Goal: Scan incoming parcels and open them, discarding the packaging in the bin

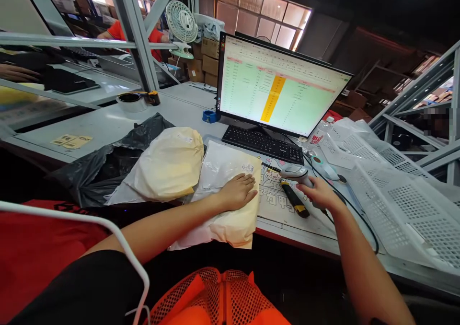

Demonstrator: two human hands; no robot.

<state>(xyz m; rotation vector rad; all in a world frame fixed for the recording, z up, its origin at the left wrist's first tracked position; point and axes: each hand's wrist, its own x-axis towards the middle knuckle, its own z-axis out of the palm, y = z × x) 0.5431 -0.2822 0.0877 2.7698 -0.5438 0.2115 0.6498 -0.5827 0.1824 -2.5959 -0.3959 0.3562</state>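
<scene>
My left hand lies flat, fingers stretched out, on a pale yellow and white plastic-wrapped package at the table's front edge. A small printed label shows just beyond its fingertips. My right hand is wrapped round the handle of a grey barcode scanner, whose head points left toward the package. Under the scanner lies a black and yellow utility knife. To the left of the package rests a second, rounder package, partly on a black plastic bag.
A monitor showing a spreadsheet stands behind a black keyboard. White perforated baskets fill the right side. Tape rolls and a green fan are at left. Metal posts frame the table; a person in red is beyond them.
</scene>
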